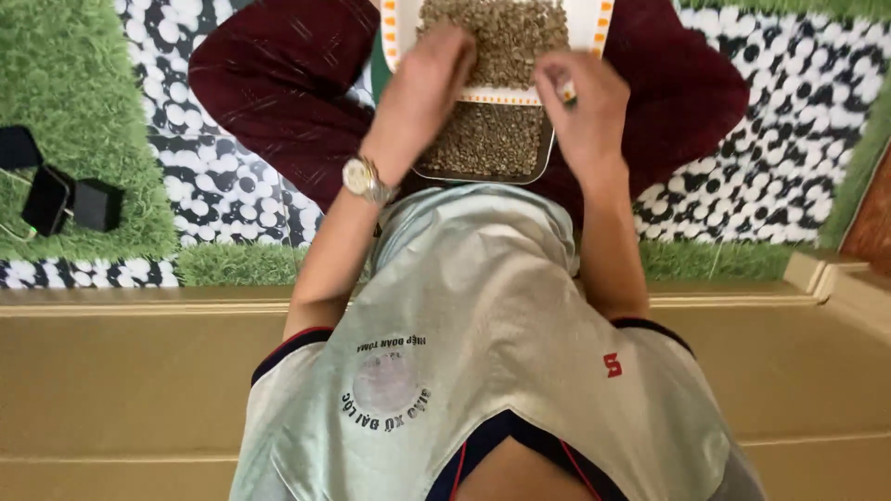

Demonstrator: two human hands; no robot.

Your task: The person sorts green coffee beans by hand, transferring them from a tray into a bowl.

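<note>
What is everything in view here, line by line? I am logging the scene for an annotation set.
White tray with orange-marked rim: one, top centre, holding greenish-brown beans.
Metal tray: one, silver, below the white tray on the lap, also holding beans.
Greenish-brown beans: many, in both trays.
Small black devices: about three, on green turf at left.
Black-and-white pebble-pattern mat: one, under the legs.
Wristwatch: one, silver, left wrist.
Left hand: on the beans.
Right hand: pinching a small pale item.
</note>
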